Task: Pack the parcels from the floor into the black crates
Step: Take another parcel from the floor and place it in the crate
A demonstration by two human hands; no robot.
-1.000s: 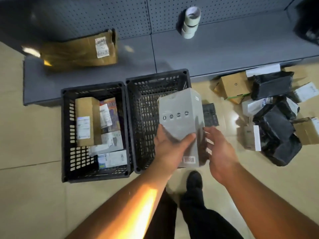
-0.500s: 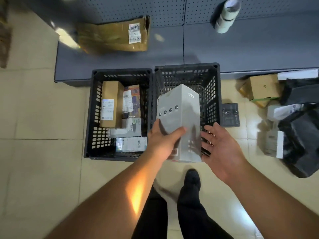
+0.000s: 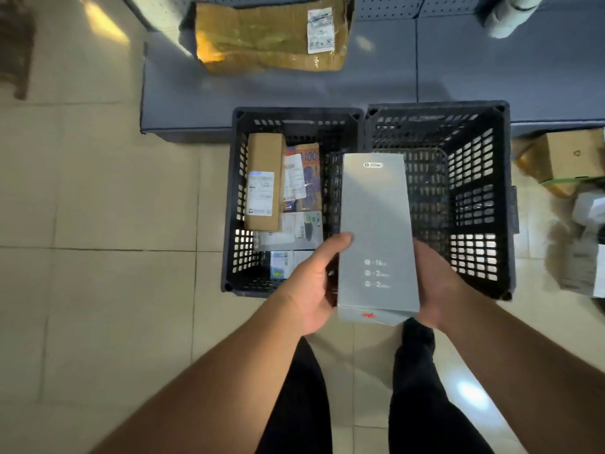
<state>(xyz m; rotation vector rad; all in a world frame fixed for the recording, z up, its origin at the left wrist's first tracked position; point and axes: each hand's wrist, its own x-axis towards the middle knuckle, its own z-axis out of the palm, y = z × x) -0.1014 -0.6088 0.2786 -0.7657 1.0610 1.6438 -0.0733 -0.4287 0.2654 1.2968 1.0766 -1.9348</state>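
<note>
A tall grey box (image 3: 376,224) is held above the seam between two black crates. My left hand (image 3: 314,286) grips its left edge, thumb on the front face. My right hand (image 3: 435,286) holds its right edge from behind, fingers mostly hidden by the box. The left crate (image 3: 234,204) holds several parcels, among them a long brown carton (image 3: 263,181). Nothing shows inside the right crate (image 3: 497,204), though the box hides part of its floor.
A grey shelf base (image 3: 327,90) runs behind the crates with a flattened brown parcel (image 3: 271,34) on it. More parcels (image 3: 576,178) lie on the tiled floor at the right edge. My legs (image 3: 360,388) stand just before the crates.
My right hand has closed onto the box's right edge, so both hands hold it. The box has turned, showing a narrower face, and sits nearer. The view has shifted left.
</note>
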